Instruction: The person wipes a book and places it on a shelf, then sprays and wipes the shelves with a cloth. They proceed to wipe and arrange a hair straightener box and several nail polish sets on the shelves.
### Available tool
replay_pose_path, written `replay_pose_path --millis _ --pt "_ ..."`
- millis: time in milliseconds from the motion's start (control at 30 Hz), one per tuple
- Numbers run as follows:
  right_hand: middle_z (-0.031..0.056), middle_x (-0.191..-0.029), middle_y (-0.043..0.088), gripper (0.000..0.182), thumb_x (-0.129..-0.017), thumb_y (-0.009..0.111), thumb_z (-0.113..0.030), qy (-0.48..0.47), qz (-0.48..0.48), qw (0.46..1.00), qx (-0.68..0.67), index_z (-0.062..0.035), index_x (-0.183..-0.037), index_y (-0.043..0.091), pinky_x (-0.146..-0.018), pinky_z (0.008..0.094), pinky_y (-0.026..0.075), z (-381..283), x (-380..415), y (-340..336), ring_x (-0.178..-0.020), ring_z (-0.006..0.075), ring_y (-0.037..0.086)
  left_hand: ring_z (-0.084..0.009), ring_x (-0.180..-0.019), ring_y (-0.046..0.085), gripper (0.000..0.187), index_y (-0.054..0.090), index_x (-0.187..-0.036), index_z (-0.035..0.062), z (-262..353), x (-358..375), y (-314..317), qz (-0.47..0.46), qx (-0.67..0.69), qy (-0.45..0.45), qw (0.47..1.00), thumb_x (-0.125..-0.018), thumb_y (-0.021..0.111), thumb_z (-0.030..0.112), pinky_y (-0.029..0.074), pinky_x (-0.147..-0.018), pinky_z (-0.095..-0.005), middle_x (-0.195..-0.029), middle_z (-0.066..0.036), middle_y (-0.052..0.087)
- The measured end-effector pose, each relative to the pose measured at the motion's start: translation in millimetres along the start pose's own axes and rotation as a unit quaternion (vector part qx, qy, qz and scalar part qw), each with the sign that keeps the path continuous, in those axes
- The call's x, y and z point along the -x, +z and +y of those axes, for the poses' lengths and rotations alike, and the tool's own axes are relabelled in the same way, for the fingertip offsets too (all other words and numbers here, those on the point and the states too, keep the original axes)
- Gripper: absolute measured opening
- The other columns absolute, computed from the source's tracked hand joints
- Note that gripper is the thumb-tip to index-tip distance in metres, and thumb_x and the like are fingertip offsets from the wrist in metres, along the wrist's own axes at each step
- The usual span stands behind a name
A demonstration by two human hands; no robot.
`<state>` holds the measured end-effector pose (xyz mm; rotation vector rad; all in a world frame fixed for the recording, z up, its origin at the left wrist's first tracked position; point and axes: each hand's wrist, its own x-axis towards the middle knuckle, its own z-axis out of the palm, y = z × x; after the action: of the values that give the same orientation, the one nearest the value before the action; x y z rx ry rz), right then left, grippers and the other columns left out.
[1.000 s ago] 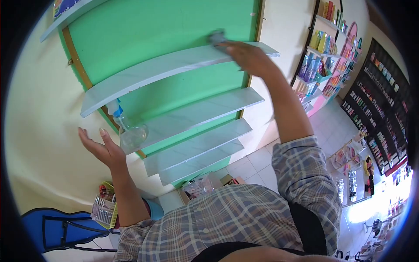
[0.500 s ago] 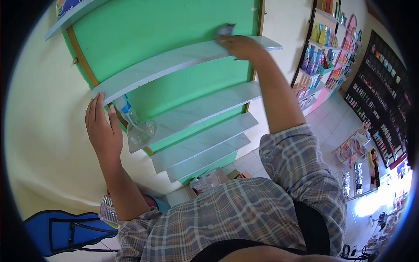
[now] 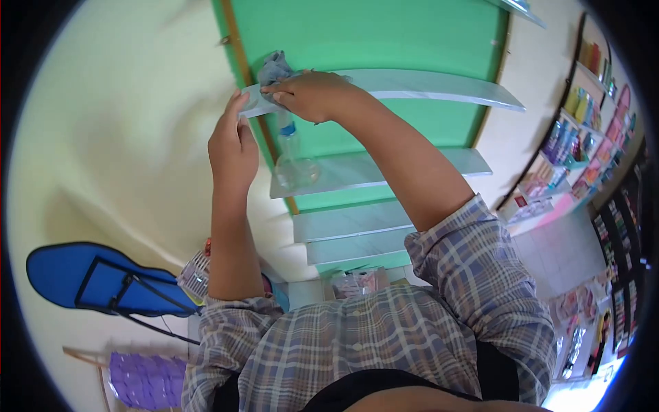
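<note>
A grey cloth [image 3: 276, 70] is bunched under my right hand [image 3: 312, 95], whose fingers press it onto the left part of the upper pale marbled shelf [image 3: 425, 86]. My left hand [image 3: 235, 147] holds the left end of that same shelf, its fingertips on the top and its thumb at the front edge. Below it, a clear spray bottle [image 3: 295, 168] with a blue collar stands on the second shelf [image 3: 371, 170], its top partly hidden by the upper shelf.
Behind the shelves is a green panel [image 3: 384, 41] with wooden side strips. Lower shelves [image 3: 357, 223] continue down. A blue folding chair [image 3: 103, 278] and purple packs [image 3: 147, 378] are at the lower left. Stocked wall shelves [image 3: 576, 130] stand at the right.
My right hand has moved with the cloth from the shelf's right part to its left end. The view has turned to the right, and my left hand stays on the shelf end.
</note>
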<state>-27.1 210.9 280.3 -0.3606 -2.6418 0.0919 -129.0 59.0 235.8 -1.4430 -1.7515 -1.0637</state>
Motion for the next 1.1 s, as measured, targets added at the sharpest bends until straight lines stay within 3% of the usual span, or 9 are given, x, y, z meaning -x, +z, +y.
replay_pose_path --millis 100,333,400,467,533,733,933,1033,1100 --pt "-0.0002 -0.136 0.054 0.041 -0.1 0.031 -0.039 -0.042 -0.007 0.999 -0.017 -0.0313 -0.135 0.051 -0.111 0.0416 0.033 -14.6 -18.6 4.6 -0.122 0.0326 0.05 -0.0257 -0.107 0.063 0.031 0.059 -0.114 0.0023 -25.8 -3.4 18.3 0.131 0.216 -0.069 0.965 -0.083 0.06 -0.005 0.051 -0.091 -0.0331 -0.124 -0.012 0.061" --pt "0.0098 -0.126 0.059 0.039 -0.098 0.042 -0.044 -0.144 0.039 0.986 -0.077 -0.0287 -0.132 0.055 -0.096 0.0403 0.043 32.6 8.9 -1.9 -0.112 0.0303 0.056 -0.0255 -0.1 0.065 0.018 0.065 -0.096 0.0046 -28.7 -1.8 16.6 0.155 0.042 0.024 0.987 -0.082 0.063 -0.006 0.051 -0.087 -0.0329 -0.109 -0.01 0.067" --pt "0.0025 -0.127 0.06 0.038 -0.097 0.042 -0.046 -0.084 0.037 0.995 -0.048 -0.0315 -0.128 0.058 -0.091 0.0387 0.047 60.6 37.0 -19.0 -0.109 0.0263 0.059 -0.0255 -0.1 0.065 0.018 0.065 -0.096 0.0047 -25.1 -0.5 15.3 0.154 0.039 0.024 0.987 -0.082 0.063 -0.006 0.051 -0.087 -0.0333 -0.109 -0.011 0.067" --pt "0.0044 -0.127 0.06 0.038 -0.097 0.041 -0.046 -0.025 0.079 0.992 -0.094 -0.0298 -0.126 0.06 -0.089 0.0374 0.049 97.9 66.3 -26.2 -0.106 0.027 0.06 -0.0255 -0.1 0.065 0.017 0.065 -0.095 0.0048 -25.1 -0.5 14.4 0.151 0.038 0.027 0.987 -0.082 0.062 -0.006 0.051 -0.087 -0.0336 -0.109 -0.011 0.067" --pt "0.0061 -0.125 0.061 0.037 -0.098 0.04 -0.043 0.07 0.121 0.99 -0.001 -0.0271 -0.125 0.061 -0.088 0.0367 0.05 120.2 105.0 -43.0 -0.105 0.0281 0.061 -0.0262 -0.1 0.065 0.017 0.065 -0.095 0.0047 -27.7 0.6 15.9 0.141 0.047 0.032 0.988 -0.082 0.063 -0.006 0.051 -0.086 -0.0341 -0.11 -0.012 0.067" --pt "0.0137 -0.115 0.064 0.03 -0.097 0.047 -0.03 0.101 0.278 0.948 0.114 -0.0177 -0.119 0.065 -0.092 0.0409 0.047 227.2 207.0 -69.4 -0.105 0.0335 0.06 -0.0277 -0.102 0.064 0.013 0.064 -0.094 0.0034 -24.5 2.5 12.3 0.141 0.044 0.043 0.988 -0.083 0.062 -0.004 0.051 -0.086 -0.0348 -0.111 -0.013 0.066" --pt "0.0163 -0.095 0.065 0.028 -0.096 0.049 -0.027 0.185 0.309 0.924 0.126 -0.008 -0.11 0.066 -0.085 0.0403 0.048 280.9 230.7 -77.9 -0.092 0.0322 0.062 -0.0294 -0.104 0.063 0.011 0.063 -0.095 0.0029 -25.7 5.1 10.5 0.147 0.071 0.035 0.986 -0.085 0.061 -0.001 0.05 -0.089 -0.0361 -0.112 -0.014 0.065" --pt "0.0141 -0.069 0.06 0.029 -0.095 0.054 -0.024 0.265 0.365 0.889 -0.082 0.0022 -0.103 0.063 -0.058 0.0362 0.046 280.8 231.4 -77.6 -0.058 0.0254 0.057 -0.0308 -0.108 0.061 0.016 0.061 -0.101 0.0024 -28.0 9.9 10.8 0.132 0.073 0.051 0.987 -0.086 0.058 -0.001 0.048 -0.092 -0.0368 -0.118 -0.016 0.062" --pt "0.0108 -0.059 0.056 0.033 -0.097 0.052 -0.028 0.26 0.464 0.847 0.007 0.0031 -0.096 0.062 -0.047 0.0323 0.042 313.3 241.8 -68.8 -0.048 0.0197 0.054 -0.0313 -0.11 0.059 0.019 0.06 -0.104 0.002 -26.7 12.5 10.6 0.12 0.06 0.055 0.989 -0.086 0.057 -0.001 0.047 -0.094 -0.0371 -0.12 -0.016 0.06"
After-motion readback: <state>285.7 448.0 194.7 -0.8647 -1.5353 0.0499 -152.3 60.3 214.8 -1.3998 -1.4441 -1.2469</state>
